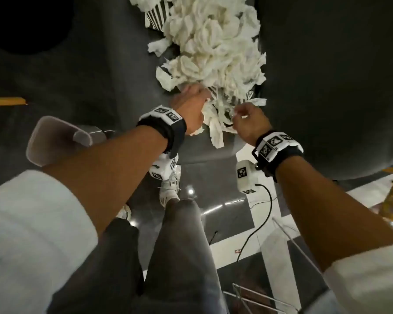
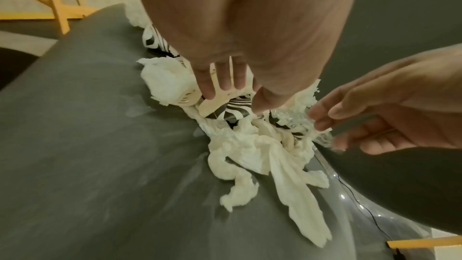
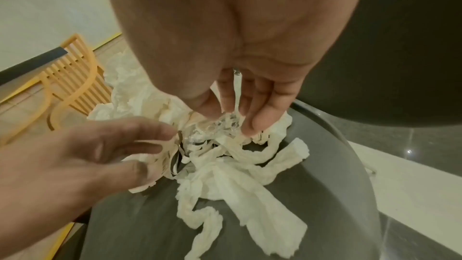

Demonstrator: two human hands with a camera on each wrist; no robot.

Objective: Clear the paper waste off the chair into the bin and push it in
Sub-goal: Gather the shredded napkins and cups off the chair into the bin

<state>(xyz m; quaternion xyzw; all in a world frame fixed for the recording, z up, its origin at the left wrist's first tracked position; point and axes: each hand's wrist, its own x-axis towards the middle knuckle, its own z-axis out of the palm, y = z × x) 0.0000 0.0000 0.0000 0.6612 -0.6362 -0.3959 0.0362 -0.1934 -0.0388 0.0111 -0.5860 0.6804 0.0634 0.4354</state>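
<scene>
A heap of crumpled white paper waste (image 1: 213, 46) mixed with black-and-white striped scraps lies on the dark grey chair seat (image 1: 95, 71). At the heap's near end, my left hand (image 1: 191, 103) digs in and grips white strips and striped paper (image 2: 237, 108) between fingers and thumb. To its right, my right hand (image 1: 238, 114) pinches a crumpled clear plastic wrapper (image 3: 220, 126) among the strips. Loose white strips (image 3: 237, 195) trail toward the seat's front edge. I cannot make out a bin in any view.
A dark rounded chair part (image 1: 338, 87) rises right of the heap. A translucent armrest (image 1: 55, 141) juts out at the left. Yellow slatted chairs (image 3: 72, 78) stand beyond. My legs, a black cable (image 1: 259, 223) and a thin wire frame (image 1: 259, 295) are on the glossy floor below.
</scene>
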